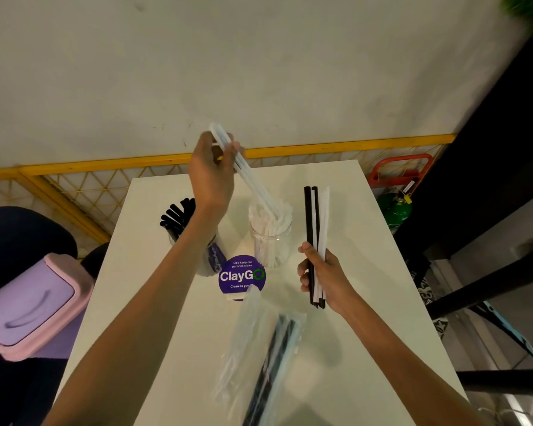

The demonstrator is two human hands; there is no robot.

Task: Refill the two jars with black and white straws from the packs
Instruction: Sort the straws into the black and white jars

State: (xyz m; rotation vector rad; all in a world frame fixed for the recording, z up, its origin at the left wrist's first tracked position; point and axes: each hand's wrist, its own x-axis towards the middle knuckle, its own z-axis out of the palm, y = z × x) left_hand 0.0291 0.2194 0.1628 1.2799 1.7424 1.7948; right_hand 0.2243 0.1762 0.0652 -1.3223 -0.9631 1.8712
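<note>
My left hand (211, 175) is raised over the table and grips a few white straws (253, 179), whose lower ends reach into the clear jar of white straws (270, 238). Left of it, partly hidden by my forearm, stands the jar of black straws (179, 218). My right hand (322, 273) holds a mixed bunch of black and white straws (316, 229) upright, to the right of the white jar. A clear plastic pack (259, 358) with black and white straws lies on the table near me.
A round purple ClayGo sign (241, 276) stands between the jars and the pack on the white table (366, 302). A pink-lidded bin (28, 305) sits left of the table. A yellow mesh fence (90, 182) runs behind, with a red cart handle (400, 170) and a green cylinder (394, 210) at the right.
</note>
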